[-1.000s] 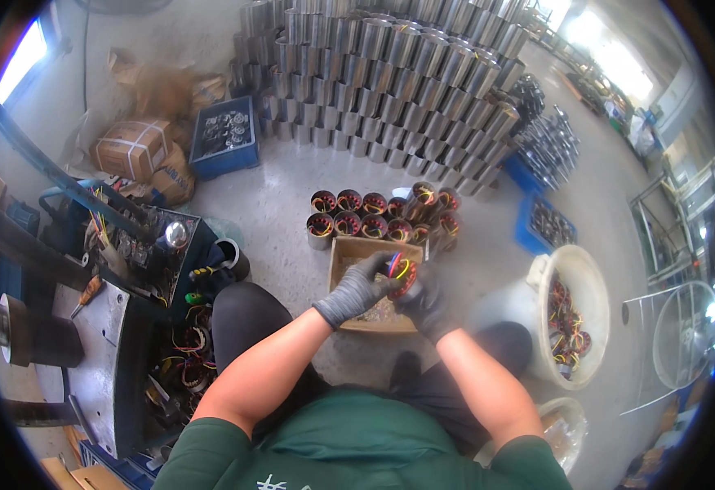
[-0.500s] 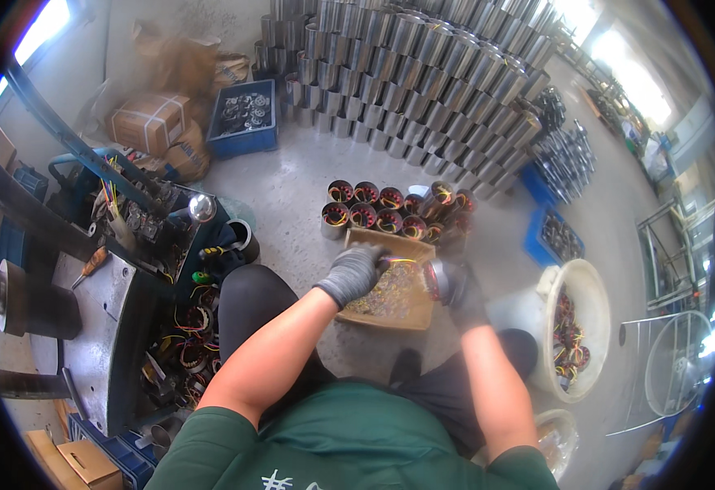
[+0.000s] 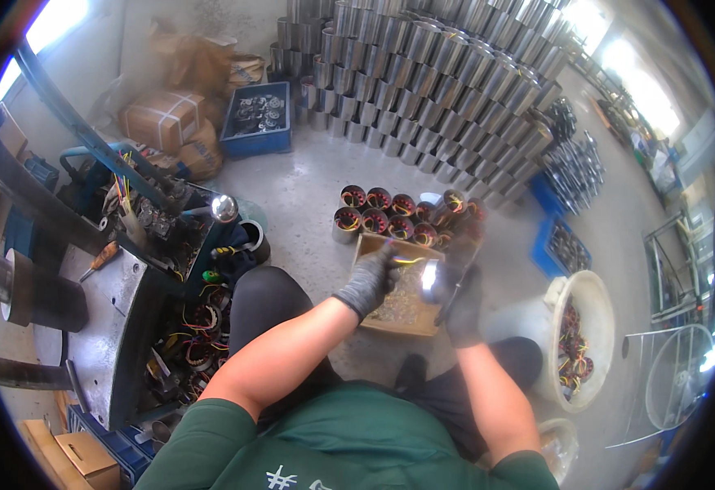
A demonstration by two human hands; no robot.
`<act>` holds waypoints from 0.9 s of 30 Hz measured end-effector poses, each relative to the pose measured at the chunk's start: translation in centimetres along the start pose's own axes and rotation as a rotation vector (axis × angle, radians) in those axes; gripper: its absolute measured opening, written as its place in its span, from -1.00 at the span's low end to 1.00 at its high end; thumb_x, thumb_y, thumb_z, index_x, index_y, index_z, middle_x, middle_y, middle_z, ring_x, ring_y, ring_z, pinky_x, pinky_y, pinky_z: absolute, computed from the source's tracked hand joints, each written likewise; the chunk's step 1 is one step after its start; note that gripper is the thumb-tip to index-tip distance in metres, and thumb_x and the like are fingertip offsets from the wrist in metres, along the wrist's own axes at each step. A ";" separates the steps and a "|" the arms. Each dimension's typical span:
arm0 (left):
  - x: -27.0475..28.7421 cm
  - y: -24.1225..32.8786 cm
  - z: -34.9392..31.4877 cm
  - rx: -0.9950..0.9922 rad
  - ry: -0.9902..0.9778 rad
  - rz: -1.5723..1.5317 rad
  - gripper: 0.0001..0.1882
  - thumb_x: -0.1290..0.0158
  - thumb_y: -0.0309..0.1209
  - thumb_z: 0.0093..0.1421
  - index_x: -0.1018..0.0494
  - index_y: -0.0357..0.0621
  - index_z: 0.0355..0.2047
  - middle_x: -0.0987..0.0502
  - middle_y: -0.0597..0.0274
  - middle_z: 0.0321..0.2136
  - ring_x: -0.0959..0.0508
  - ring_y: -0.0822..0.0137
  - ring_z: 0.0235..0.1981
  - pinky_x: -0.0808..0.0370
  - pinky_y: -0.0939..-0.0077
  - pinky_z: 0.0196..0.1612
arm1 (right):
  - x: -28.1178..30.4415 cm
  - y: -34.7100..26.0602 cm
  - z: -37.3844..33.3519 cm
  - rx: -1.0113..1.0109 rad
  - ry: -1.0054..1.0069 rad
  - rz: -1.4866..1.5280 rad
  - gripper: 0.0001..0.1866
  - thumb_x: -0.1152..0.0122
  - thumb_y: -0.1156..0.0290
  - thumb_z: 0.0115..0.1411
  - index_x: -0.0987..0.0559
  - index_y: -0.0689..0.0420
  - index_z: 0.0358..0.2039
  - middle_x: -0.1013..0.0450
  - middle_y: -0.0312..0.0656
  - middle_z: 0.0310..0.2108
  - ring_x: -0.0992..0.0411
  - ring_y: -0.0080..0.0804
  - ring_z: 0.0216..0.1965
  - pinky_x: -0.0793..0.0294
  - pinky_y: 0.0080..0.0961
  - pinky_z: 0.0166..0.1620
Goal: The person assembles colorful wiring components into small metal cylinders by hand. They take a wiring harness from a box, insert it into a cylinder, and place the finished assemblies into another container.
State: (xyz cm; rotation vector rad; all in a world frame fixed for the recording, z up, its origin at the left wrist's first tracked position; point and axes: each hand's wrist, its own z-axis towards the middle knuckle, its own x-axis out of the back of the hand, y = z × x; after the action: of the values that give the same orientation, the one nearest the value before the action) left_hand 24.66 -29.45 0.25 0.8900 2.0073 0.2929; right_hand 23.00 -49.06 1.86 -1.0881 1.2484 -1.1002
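My right hand (image 3: 463,317), in a dark grey glove and blurred by motion, grips a motor stator (image 3: 429,280) whose shiny metal rim faces left. Thin coloured wires (image 3: 409,260), a yellow one plainest, run from the stator toward my left hand (image 3: 369,282). That hand, gloved in grey too, has its fingers closed on the wires. Both hands are over an open cardboard box (image 3: 398,328) with small scraps on its bottom. Just beyond the box stand short metal cylinders (image 3: 346,232) with red-and-dark windings and coloured wires inside.
Stacked steel cylinders (image 3: 423,106) rise at the back. A white bucket (image 3: 601,327) of wound stators stands at my right. On my left is a metal machine table (image 3: 113,327) with a screwdriver (image 3: 100,259). Blue crates (image 3: 256,145) of metal parts sit farther off.
The stator has turned in my right hand: its reddish wound face showed before, its bright metal rim now. My left fingers still hold the wires. The whole view has shifted slightly.
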 end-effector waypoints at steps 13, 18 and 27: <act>3.0 -2.2 1.4 -0.465 -0.086 0.633 -0.73 0.01 -0.41 0.28 -0.43 -0.25 -0.04 -0.49 0.32 -0.52 -0.42 0.51 -0.52 -0.36 0.63 -0.45 | 0.1 2.0 -1.6 -0.391 -0.318 -0.002 -0.18 -0.38 0.08 0.06 -0.21 0.22 0.19 -0.44 -0.22 -0.25 -0.46 -0.46 -0.23 -0.47 -0.56 -0.18; 1.9 -1.0 -0.4 -0.257 -0.124 0.505 -0.67 0.02 -0.55 0.20 -0.43 -0.23 0.00 -0.47 0.33 -0.53 -0.40 0.52 -0.55 -0.36 0.63 -0.46 | 0.2 1.8 -1.8 -0.417 -0.363 -0.121 -0.11 -0.36 0.04 0.07 -0.18 0.23 0.26 -0.41 -0.26 -0.28 -0.39 -0.54 -0.30 -0.44 -0.58 -0.23; 1.1 -1.6 -1.0 -0.128 -0.156 0.631 -0.76 -0.02 -0.48 0.23 -0.50 -0.24 -0.10 -0.43 0.40 -0.54 -0.37 0.55 -0.57 -0.34 0.68 -0.51 | 0.9 0.2 -0.9 -0.639 -0.491 -0.235 -0.31 -0.33 0.07 0.11 -0.34 0.07 0.19 -0.34 -0.43 -0.50 -0.25 -0.68 -0.55 -0.28 -0.67 -0.50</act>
State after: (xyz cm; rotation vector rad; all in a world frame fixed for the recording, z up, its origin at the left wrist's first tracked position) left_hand 22.74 -29.76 -0.71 1.4013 1.5039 0.6703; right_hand 22.07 -49.94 1.52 -1.8949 1.1047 -0.5323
